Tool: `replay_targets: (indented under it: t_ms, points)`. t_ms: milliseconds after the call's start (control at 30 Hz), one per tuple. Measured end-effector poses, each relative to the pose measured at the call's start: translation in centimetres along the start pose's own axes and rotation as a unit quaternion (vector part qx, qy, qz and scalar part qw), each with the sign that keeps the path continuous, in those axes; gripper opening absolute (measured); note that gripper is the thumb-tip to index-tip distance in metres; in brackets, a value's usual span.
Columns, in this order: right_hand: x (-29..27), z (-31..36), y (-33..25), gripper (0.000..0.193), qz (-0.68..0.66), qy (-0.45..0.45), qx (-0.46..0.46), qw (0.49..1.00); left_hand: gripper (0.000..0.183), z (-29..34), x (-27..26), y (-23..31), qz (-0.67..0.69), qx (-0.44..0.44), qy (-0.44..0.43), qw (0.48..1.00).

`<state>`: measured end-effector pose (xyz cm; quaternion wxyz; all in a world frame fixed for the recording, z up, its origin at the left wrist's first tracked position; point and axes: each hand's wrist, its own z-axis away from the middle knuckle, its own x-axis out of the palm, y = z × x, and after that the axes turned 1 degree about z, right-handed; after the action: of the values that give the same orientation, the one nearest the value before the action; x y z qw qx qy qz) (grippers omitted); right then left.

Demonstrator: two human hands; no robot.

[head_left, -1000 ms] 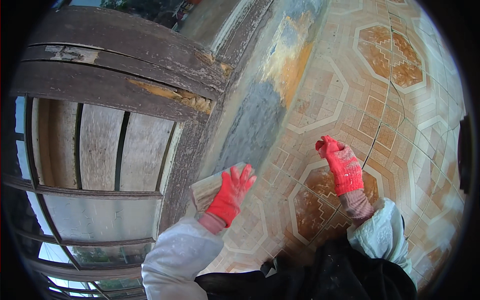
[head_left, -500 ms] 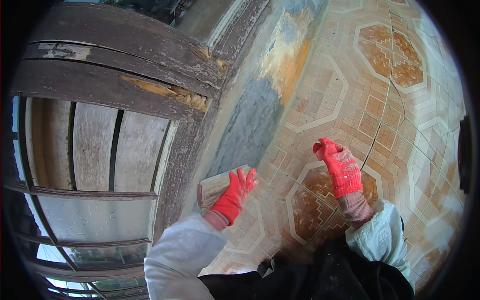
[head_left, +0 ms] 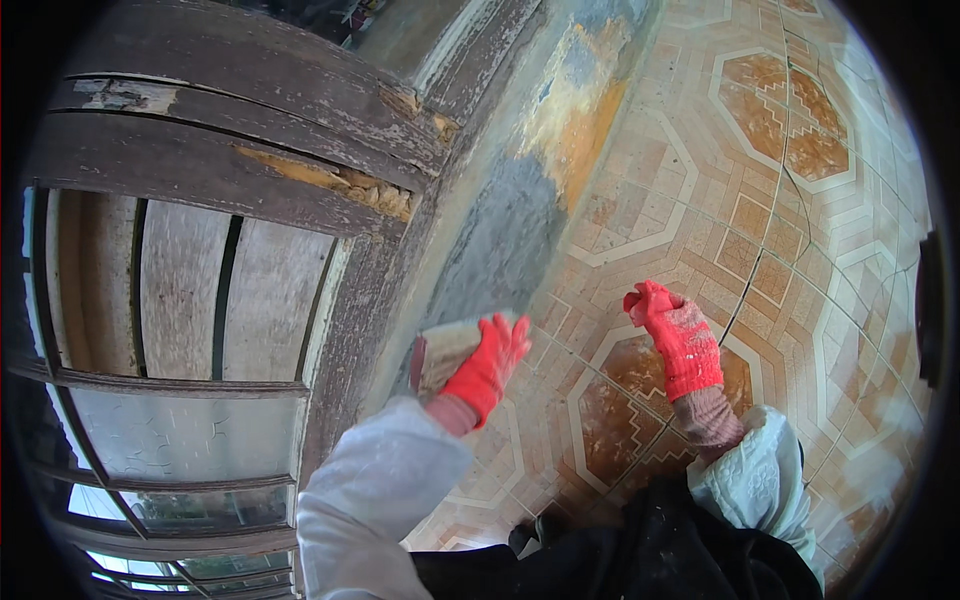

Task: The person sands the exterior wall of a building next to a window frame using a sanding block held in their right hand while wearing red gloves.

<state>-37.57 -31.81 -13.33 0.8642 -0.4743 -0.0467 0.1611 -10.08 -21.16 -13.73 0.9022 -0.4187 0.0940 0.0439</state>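
Note:
My left hand (head_left: 487, 368), in a red glove dusted with white, grips a flat wooden block (head_left: 447, 350) with a dark reddish end. That block rests on the near end of a grey sill (head_left: 497, 240), whose farther part shows yellow and orange patches. My fingers reach over its right side, and the palm hides part of it. Above the tiled floor to the right, my right hand (head_left: 680, 335) is raised in a matching red glove with its fingers curled together. Whether anything is inside them is hidden.
Left of the sill stands a weathered wooden frame (head_left: 240, 190) with peeling dark paint and broken yellowish wood. Pale slats (head_left: 185, 290) and glass panes (head_left: 190, 435) fill its openings. Patterned brown and cream floor tiles (head_left: 690, 180) lie to the right, crossed by a crack.
My left hand and the wooden block have shifted a little up and to the right along the sill. The right hand has hardly moved.

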Motion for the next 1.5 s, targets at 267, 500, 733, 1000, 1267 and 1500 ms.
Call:
replay_targets:
  t_ms: [267,500,733,1000,1267,1500]
  points:
    - [-2.9,1.4,-2.5,0.04,-0.033,0.017,-0.023,0.999,0.052,-12.9,-9.2,-11.6,-0.005,-0.194,0.098,0.976]
    - [0.1,0.1,-0.8,0.042,-0.042,-0.013,-0.018,0.999,0.05,-2.3,-2.8,-3.4,0.008,0.036,-0.03,0.999]
    - [-0.2,0.0,-0.6,0.04,-0.055,-0.058,0.001,0.997,0.051,-8.5,-6.9,-9.6,-0.021,-0.073,0.049,0.996]
    - [-0.6,-1.5,1.7,0.031,-0.116,-0.047,-0.015,0.992,0.051,-2.2,-3.7,-3.9,0.0,-0.076,0.052,0.996]
    - [1.8,-1.4,1.2,0.031,-0.084,-0.077,-0.022,0.993,0.053,10.5,-0.1,-0.9,0.115,-0.251,0.086,0.957]
    - [1.0,-6.5,6.8,0.047,-0.036,-0.026,-0.043,0.998,0.053,4.6,-4.0,-6.8,0.125,-0.376,0.141,0.907]
